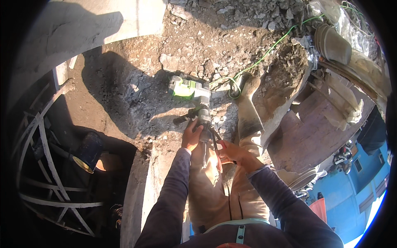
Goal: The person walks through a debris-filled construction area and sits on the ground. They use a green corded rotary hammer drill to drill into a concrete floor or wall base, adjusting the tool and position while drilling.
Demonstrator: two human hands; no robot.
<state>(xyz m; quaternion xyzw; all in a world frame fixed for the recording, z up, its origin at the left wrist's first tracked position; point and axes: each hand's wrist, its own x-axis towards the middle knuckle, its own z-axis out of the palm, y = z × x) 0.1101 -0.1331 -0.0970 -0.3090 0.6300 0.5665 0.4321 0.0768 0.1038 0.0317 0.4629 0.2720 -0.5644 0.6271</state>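
Observation:
A green and grey power hammer (185, 88) lies across my lap area on the rubble, its dark side handle (182, 118) sticking out leftward and its front end pointing at me. My left hand (192, 134) is wrapped round that front end, near a metal bit (204, 149). My right hand (231, 153), just to the right and lower, has its fingers closed on a thin dark bar-like tool (216, 141) angled beside the bit; its exact kind is unclear. My right leg, in a tall boot (248, 103), extends forward beside the hammer.
A green cord (264, 58) crosses broken concrete. At left, a pit holds timber braces (53, 173) and a dark bucket (87, 151). A concrete slab (103, 18) is at upper left. At right are stacked basins (333, 43), a worn board (310, 132) and a blue structure (364, 177).

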